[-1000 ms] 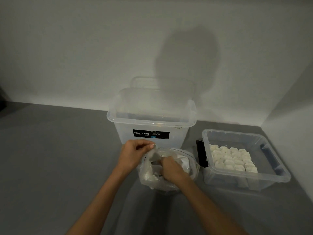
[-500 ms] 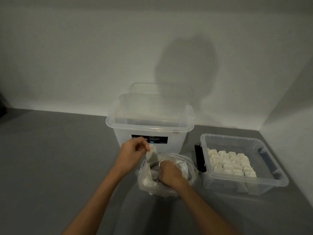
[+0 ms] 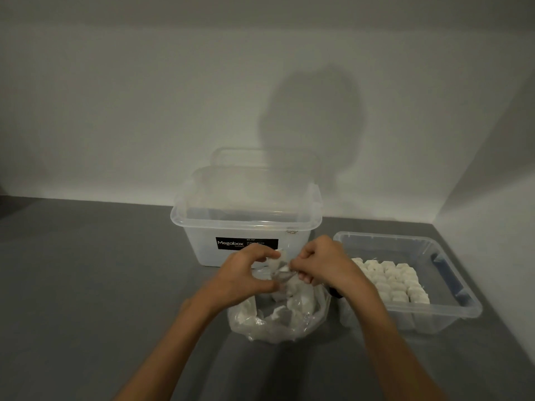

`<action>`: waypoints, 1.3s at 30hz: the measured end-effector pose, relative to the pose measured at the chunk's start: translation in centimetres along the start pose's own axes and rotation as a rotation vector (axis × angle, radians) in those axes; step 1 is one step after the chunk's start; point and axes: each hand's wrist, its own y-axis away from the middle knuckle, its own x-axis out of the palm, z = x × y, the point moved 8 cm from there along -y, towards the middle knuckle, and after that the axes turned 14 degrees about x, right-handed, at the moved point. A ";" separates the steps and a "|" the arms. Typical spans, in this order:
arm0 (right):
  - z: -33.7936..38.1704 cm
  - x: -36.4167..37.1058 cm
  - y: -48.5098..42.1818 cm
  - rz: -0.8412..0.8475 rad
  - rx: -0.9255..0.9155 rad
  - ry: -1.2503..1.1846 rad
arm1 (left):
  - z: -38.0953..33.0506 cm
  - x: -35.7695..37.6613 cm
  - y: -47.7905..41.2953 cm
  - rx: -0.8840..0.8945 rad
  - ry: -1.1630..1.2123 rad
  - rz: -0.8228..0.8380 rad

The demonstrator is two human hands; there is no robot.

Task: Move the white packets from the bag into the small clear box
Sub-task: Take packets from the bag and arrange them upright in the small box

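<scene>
A crumpled clear plastic bag [image 3: 278,319] lies on the grey surface in front of me, with white packets showing through it. Just above its mouth both hands meet on a small bunch of white packets [image 3: 280,263]. My left hand [image 3: 246,274] curls round it from the left and my right hand [image 3: 324,263] pinches it from the right. The small clear box [image 3: 454,309] stands to the right of the bag. It holds several rows of white packets [image 3: 390,282] in its middle.
A large clear tub [image 3: 246,224] labelled Megabox, with its lid on, stands right behind the bag. A white wall runs along the back and another closes the right side behind the small box. Grey surface stretches to the left.
My right hand has come up out of the bag to meet my left hand above the bag's mouth. Both now hold white packets between them.
</scene>
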 end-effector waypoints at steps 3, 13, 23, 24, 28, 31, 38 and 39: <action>1.0 -1.2 0.6 0.073 -0.026 -0.095 | -1.2 0.0 -0.9 0.040 0.009 -0.066; 2.4 -5.0 1.8 0.019 -0.297 -0.191 | -1.8 0.0 -2.3 -0.060 0.467 -0.138; 1.7 -9.8 2.2 -0.044 -0.354 -0.252 | -5.3 2.0 -6.3 -0.004 0.553 -0.055; 1.4 -10.4 2.1 -0.053 -0.347 -0.261 | -5.6 2.4 -6.8 0.000 0.557 -0.045; -0.5 -12.9 1.5 -0.134 -0.316 -0.255 | -7.2 4.1 -8.9 0.030 0.580 -0.007; -2.2 -14.8 1.1 -0.219 -0.282 -0.216 | -8.2 5.7 -10.8 0.046 0.553 0.043; -7.1 -19.2 0.4 -0.532 -0.173 0.117 | -8.2 10.6 -14.5 0.076 0.156 0.148; -8.0 -19.2 0.0 -0.543 -0.150 0.180 | -8.2 11.3 -14.9 0.078 0.109 0.160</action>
